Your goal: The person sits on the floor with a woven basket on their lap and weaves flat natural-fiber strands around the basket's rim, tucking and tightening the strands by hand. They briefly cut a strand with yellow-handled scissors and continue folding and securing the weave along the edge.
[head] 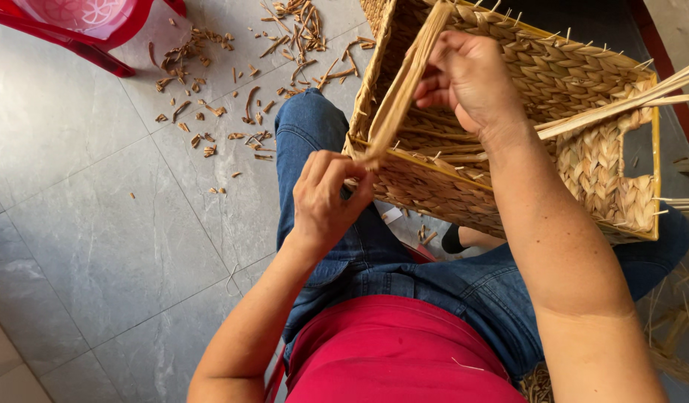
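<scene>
Two bare hands work a woven rectangular basket (pixel 583 157), which rests tilted on the person's lap over blue jeans (pixel 359 254) and a red shirt (pixel 393 358), its open mouth turned toward the camera. The grey tiled floor (pixel 83 224) beneath carries scattered fibre trimmings (pixel 210 112) near a red plastic chair (pixel 83 22). The right hand (pixel 468 78) curls inside the basket's mouth and closes around the upper part of a flat pale fibre strip (pixel 404 86); the left hand (pixel 326 198) pinches the strip's lower end between thumb and fingertips at the near rim. The strip runs taut between them. Judged from this, too hard a pull could split or snap the dry strip, and a slack pinch could let it slide free and loosen the weave. Stiff cut ends (pixel 583 45) bristling along the rim could prick the right wrist, and the tilted basket could slip off the knee.
</scene>
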`<state>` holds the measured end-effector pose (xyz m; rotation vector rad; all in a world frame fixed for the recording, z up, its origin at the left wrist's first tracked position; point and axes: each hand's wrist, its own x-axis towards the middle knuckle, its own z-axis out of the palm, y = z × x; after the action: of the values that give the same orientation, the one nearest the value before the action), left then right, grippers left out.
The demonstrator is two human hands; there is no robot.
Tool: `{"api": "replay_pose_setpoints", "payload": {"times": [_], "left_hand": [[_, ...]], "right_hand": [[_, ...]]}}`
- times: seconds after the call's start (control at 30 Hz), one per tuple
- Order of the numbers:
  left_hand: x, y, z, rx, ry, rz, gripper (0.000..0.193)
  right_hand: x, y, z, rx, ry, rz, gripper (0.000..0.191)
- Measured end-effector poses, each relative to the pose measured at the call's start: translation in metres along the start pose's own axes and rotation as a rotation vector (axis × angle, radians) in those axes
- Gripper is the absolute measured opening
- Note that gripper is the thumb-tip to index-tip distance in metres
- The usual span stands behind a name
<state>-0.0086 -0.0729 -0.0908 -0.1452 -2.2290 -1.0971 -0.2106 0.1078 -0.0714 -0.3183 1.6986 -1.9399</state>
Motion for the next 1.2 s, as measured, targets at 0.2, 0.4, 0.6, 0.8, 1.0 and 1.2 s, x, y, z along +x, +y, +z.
{"api": "replay_pose_setpoints", "payload": {"times": [0.2, 0.4, 0.6, 0.8, 1.0, 1.2], "left_hand": [[0.005, -0.005, -0.014, -0.620, 0.072, -0.505, 0.040], [0.028, -0.022, -0.005, -0.278, -0.018, -0.231, 0.020], [0.022, -0.031, -0.006, -0.400, -0.066, -0.363, 0.017], [0.022, -0.034, 0.002, -0.449, -0.012, -0.449, 0.011], [0.019, -0.035, 0.003, -0.546, -0.032, -0.487, 0.014], [0.020, -0.040, 0.006, -0.618, 0.011, -0.448, 0.013]], "right_hand": [[-0.012, -0.019, 0.013, -0.614, -0.026, 0.132, 0.025], [-0.089, -0.026, 0.061, -1.246, 0.191, -0.479, 0.011], [-0.106, 0.008, 0.102, -1.350, 0.157, -0.789, 0.022], [-0.123, 0.006, 0.129, -0.951, -0.235, -0.903, 0.021], [-0.180, -0.023, 0.136, -0.166, -1.094, -0.543, 0.002], [-0.159, -0.010, 0.120, -0.990, -0.186, -0.803, 0.039]]}}
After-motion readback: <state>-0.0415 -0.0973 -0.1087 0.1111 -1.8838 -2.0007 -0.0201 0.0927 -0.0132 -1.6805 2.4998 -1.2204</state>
